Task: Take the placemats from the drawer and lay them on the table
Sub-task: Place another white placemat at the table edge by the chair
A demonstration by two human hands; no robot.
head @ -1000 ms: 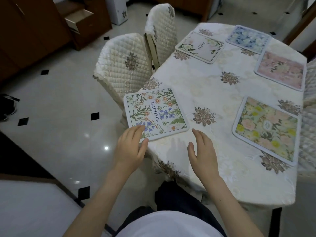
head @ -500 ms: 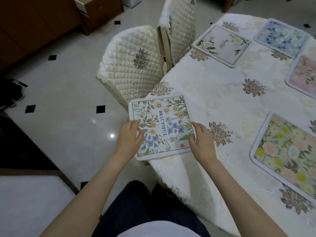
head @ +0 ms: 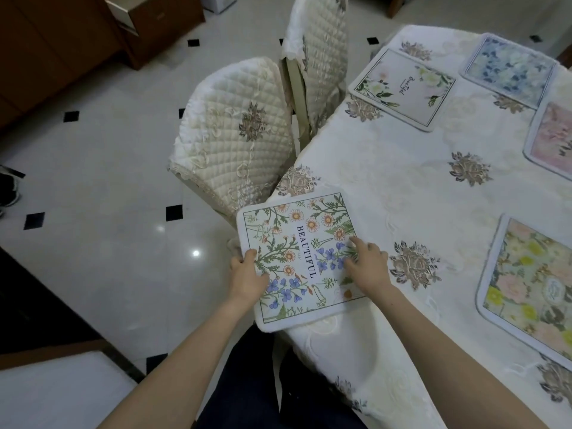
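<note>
Left hand (head: 247, 278) grips the left edge of the square white placemat printed with daisies, blue flowers and the word BEAUTIFUL (head: 301, 258), thumb on top, fingers curled under the rim. Right hand (head: 366, 264) rests on the mat's right side, fingers loosely bent and pressing down on the print; no pinch visible.

Mat position: on the near-left corner of the table under the cream embroidered tablecloth (head: 402, 187). Its left and near edges overhang the table edge, beside the quilted cream chair cover (head: 229, 125).

Four other mats lie flat: white mat with green leaves (head: 402, 88), blue floral mat (head: 507, 69), pink floral mat (head: 551, 140), yellow-and-pink floral mat (head: 532, 286). Drawer of the brown wooden cabinet (head: 123, 13) stands open at top left.

Judgement: step in hand is final positioning of the fifth mat; task looks nearly complete. Next move likely calls for sliding the mat inward until fully supported, squaring it to the table edge, then releasing both hands.
</note>
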